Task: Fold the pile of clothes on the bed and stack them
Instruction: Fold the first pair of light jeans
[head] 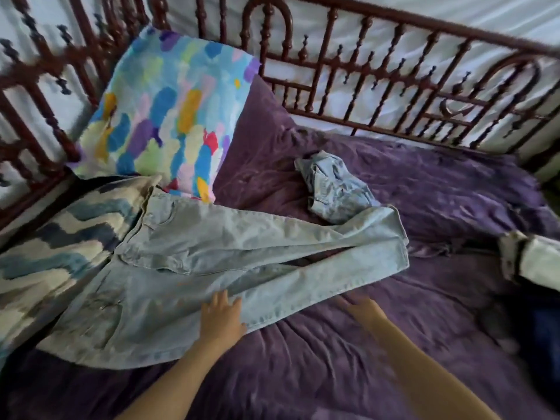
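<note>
Bed: a rumpled purple duvet (333, 359) is spread under everything. No folded stack is seen on it, so the task is judged barely begun.
Left hand: the left hand (222, 313) is laid flat with its fingers spread on the near leg of the jeans (212, 253). Nothing is gripped.
Right hand: the right hand (362, 307) is blurred. Its fingers appear straight, resting on the duvet just right of the jeans, and nothing is held.
Jeans: they are laid out at full length and not yet folded. The waist lies to the left, over a zigzag pillow (60, 237).
Beyond the jeans: a crumpled denim garment (333, 189) is touching the far cuff and is still to be folded.
Right of the jeans: a pale garment (533, 262) lies well apart and is cut off by the edge.
Farthest from the jeans: a colourful pillow (169, 110) is propped against the dark red bed frame (363, 71).
</note>
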Tool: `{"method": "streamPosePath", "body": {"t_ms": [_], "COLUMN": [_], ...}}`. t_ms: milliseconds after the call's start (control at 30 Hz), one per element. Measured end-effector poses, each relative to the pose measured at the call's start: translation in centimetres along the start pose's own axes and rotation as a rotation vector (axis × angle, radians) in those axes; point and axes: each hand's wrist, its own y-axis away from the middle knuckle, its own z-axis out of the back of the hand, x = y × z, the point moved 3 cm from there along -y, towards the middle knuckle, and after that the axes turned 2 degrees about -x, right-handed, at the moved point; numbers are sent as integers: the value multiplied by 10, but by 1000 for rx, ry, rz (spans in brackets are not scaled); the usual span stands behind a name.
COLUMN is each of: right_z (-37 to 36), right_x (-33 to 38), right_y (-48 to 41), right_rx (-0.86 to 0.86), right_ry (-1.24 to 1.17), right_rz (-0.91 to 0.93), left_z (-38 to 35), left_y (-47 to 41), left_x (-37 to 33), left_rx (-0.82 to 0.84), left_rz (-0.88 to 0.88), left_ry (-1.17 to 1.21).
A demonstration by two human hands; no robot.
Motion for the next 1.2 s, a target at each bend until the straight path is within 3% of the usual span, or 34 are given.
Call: {"method": "streamPosePath", "body": {"t_ms": [233, 333, 533, 700, 867, 933, 1033, 1100, 1200], "right_z": [45, 61, 104, 130, 136, 133, 120, 116, 121], "right_x": [-59, -81, -112, -120, -110, -103, -108, -119, -133], "right_y": [8, -27, -111, -180, -242, -255, -265, -260, -245], "right_rx": [-13, -35, -92, -101, -184, -104, -33, -130, -198], "right_ry": [-204, -249, -366, -445, -563, -638, -549, -362, -482], "right_rz": [-51, -139, -137, -208, -90, -101, -152, -162, -131], "left_z": [-21, -28, -53, -76, -97, -101, -100, -95, -80], "left_y": [-40, -62, -106, -136, -167, -172, -175, -177, -169], "left_x": [-94, -126, -174, -188, -184, -184, -183, -180, -182], "left_rx": [88, 125, 151, 180, 58, 41, 8, 1, 6], "left_rz": [-156, -164, -131, -50, -30, -32, -98, -148, -208], "left_ry": [-82, -78, -21, -123, -35, -22, 9, 51, 137]}}
